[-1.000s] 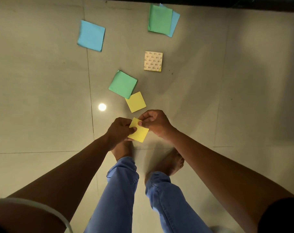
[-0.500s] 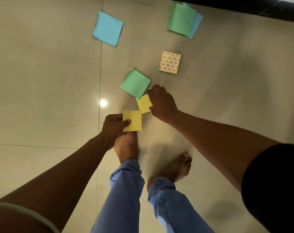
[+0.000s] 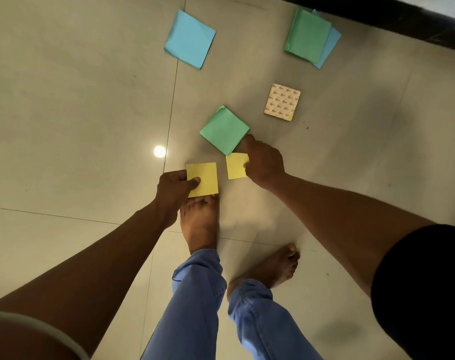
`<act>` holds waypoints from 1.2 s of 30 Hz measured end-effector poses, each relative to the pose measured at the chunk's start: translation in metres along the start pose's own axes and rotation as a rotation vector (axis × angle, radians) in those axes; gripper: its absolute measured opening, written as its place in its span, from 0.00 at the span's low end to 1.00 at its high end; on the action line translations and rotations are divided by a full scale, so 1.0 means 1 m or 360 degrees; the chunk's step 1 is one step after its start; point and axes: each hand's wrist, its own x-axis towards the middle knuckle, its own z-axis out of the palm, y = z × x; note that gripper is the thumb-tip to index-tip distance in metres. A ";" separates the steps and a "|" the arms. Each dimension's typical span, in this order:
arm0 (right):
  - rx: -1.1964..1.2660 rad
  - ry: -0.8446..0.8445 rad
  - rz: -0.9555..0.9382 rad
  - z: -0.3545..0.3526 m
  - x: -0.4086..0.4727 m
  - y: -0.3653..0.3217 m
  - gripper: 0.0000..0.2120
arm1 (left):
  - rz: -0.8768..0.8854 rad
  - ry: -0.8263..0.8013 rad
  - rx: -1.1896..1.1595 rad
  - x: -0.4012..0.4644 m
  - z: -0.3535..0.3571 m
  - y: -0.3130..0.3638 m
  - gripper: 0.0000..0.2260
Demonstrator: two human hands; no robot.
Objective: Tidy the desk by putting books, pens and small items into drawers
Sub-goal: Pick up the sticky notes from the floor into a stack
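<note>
Yellow paper fills both our hands. Our left hand pinches one yellow sticky-note pad between thumb and curled fingers, holding it just above our left foot. Our right hand has its fingers curled down onto a second yellow pad that lies on the tiled floor, thumb pressed to its edge; we cannot tell whether the pad is lifted yet. Touching that pad's upper edge lies a green pad. Farther out sit a patterned beige pad, a blue pad, and another green pad stacked over a blue one near a dark baseboard. Blue jeans cover our legs.
</note>
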 end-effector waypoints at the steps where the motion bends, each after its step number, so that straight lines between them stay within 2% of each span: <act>1: 0.0125 -0.0081 0.0077 -0.002 0.000 0.000 0.26 | -0.0002 0.0006 -0.0009 0.000 -0.001 0.001 0.13; 4: 0.0438 -0.0306 0.0259 -0.009 -0.004 0.005 0.17 | -0.0003 -0.0002 -0.0038 0.000 -0.002 0.007 0.13; 7: 0.0681 -0.0516 0.0300 -0.018 -0.015 0.019 0.15 | -0.0026 -0.0002 -0.0061 0.000 -0.001 0.016 0.10; 9: 0.1002 -0.0622 0.0361 -0.029 -0.023 0.026 0.12 | -0.0053 -0.0013 -0.0099 0.000 0.001 0.022 0.09; 13: 0.1571 -0.0624 0.0335 -0.057 -0.031 0.027 0.11 | -0.0055 -0.0065 -0.0113 -0.001 0.006 0.029 0.14; 16: 0.1747 -0.0563 0.0235 -0.066 -0.030 0.016 0.11 | -0.0041 -0.0156 -0.0129 -0.002 0.011 0.032 0.16; 19: 0.1914 -0.0481 0.0235 -0.067 -0.028 0.003 0.11 | -0.0052 -0.0197 -0.0220 -0.007 0.019 0.036 0.14; 22: 0.1931 -0.0405 0.0265 -0.064 -0.024 -0.004 0.13 | -0.0063 -0.0218 -0.0304 -0.007 0.024 0.037 0.15; 30: 0.1431 -0.0071 0.0069 -0.051 -0.022 -0.015 0.16 | -0.0047 -0.0237 -0.0263 -0.010 0.028 0.034 0.17; 36: 0.1270 0.0030 0.0026 -0.051 -0.020 -0.023 0.20 | -0.0017 -0.0250 -0.0220 -0.013 0.029 0.032 0.17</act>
